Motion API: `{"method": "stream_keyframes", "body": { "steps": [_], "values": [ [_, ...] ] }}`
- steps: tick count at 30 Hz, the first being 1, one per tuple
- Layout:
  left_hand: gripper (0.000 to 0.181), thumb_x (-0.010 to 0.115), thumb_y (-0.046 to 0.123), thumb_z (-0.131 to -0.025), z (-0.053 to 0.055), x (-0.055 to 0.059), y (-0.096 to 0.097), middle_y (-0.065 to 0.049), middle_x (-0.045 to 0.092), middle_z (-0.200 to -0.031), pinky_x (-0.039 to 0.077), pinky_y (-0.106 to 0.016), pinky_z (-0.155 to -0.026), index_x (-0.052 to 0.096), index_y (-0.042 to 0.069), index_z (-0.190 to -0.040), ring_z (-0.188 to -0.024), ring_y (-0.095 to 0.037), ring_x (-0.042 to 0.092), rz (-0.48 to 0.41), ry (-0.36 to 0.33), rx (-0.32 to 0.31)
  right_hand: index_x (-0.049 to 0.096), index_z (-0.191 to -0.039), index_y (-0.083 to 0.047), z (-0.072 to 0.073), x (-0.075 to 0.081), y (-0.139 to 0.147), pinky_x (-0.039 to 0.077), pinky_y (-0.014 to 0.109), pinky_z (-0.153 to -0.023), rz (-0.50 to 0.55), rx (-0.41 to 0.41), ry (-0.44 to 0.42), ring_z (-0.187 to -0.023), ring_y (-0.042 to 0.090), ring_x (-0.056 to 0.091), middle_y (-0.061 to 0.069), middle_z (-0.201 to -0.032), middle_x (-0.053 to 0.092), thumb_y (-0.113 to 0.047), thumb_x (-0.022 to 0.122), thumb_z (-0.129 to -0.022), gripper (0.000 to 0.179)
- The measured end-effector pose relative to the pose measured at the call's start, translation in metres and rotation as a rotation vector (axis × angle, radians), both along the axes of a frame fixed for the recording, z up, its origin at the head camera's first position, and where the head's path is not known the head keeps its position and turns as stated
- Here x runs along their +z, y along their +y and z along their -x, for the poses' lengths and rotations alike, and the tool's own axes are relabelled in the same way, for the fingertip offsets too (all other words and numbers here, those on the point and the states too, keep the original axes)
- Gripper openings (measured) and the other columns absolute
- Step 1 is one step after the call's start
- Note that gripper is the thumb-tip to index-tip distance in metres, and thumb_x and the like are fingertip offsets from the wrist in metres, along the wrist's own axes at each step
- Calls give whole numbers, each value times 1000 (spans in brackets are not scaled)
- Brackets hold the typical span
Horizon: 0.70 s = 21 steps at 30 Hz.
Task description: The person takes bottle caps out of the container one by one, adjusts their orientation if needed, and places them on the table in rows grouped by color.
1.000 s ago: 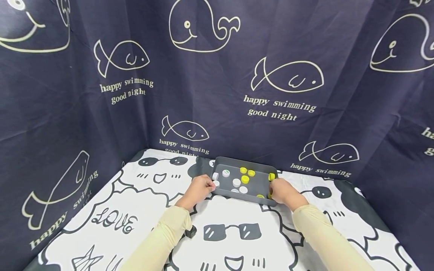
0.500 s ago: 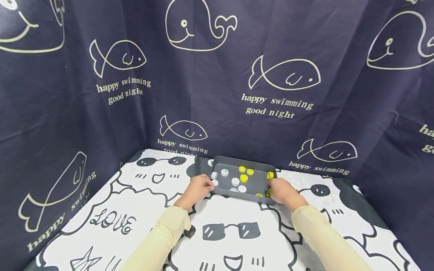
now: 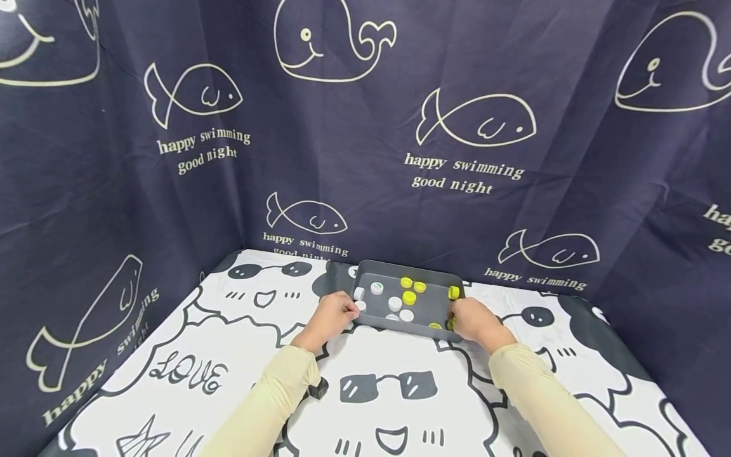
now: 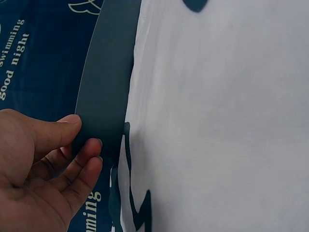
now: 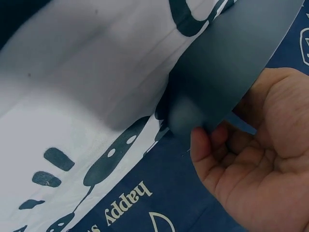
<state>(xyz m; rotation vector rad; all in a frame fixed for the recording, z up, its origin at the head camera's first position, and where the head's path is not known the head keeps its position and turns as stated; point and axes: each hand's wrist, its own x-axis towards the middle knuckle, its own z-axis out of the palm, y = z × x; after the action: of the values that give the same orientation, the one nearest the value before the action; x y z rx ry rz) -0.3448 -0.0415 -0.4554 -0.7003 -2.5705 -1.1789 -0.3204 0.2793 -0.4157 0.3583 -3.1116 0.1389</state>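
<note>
A shallow dark grey tray (image 3: 433,307) lies at the back of the cloth-covered table, with several white and yellow round caps in it. White caps (image 3: 395,304) are mostly toward its left half, yellow caps (image 3: 408,298) toward the middle and right. My left hand (image 3: 333,315) grips the tray's left end; in the left wrist view, thumb and fingers pinch the wall (image 4: 108,72) near the corner. My right hand (image 3: 475,321) holds the right end, thumb hidden behind the wall (image 5: 217,63) in the right wrist view, fingers outside. It partly hides a yellow cap in the head view.
A dark blue curtain (image 3: 331,146) with fish and whale drawings hangs just behind the tray. White cloth (image 3: 251,343) with black cartoon drawings covers the table. A small black device (image 3: 318,388) sits at the left wrist.
The head view has shifted slightly, so everything appears a little farther left and up. Both hands keep hold of the tray, and the caps have not visibly moved within it.
</note>
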Motion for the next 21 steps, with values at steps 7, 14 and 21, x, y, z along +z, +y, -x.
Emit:
{"method": "stream_keyframes", "body": {
  "steps": [7, 14, 21],
  "values": [
    [11, 75, 0, -85, 0, 3, -1, 1, 63, -83, 50, -22, -67, 74, 6, -76, -74, -9, 57, 3, 2, 3, 74, -91, -2, 0, 1, 3, 54, 44, -76, 46, 1, 20, -73, 20, 60, 6, -83, 69, 3, 70, -77, 16],
    [10, 74, 0, -85, 1, 2, -1, 1, 63, -83, 50, -22, -67, 75, 5, -77, -74, -9, 57, 5, -10, -2, 73, -93, -2, 0, 0, 6, 54, 47, -81, 86, 15, 52, -82, 25, 65, 8, -88, 71, 1, 71, -76, 18],
    [10, 74, 0, -85, 2, 0, -1, 1, 63, -83, 50, -22, -66, 75, 6, -77, -74, -8, 57, 5, -11, -4, 72, -95, -7, -7, -2, 13, 53, 43, -77, 245, -5, 76, -80, 20, 61, 2, -87, 67, -12, 78, -83, 14]
  ]
}}
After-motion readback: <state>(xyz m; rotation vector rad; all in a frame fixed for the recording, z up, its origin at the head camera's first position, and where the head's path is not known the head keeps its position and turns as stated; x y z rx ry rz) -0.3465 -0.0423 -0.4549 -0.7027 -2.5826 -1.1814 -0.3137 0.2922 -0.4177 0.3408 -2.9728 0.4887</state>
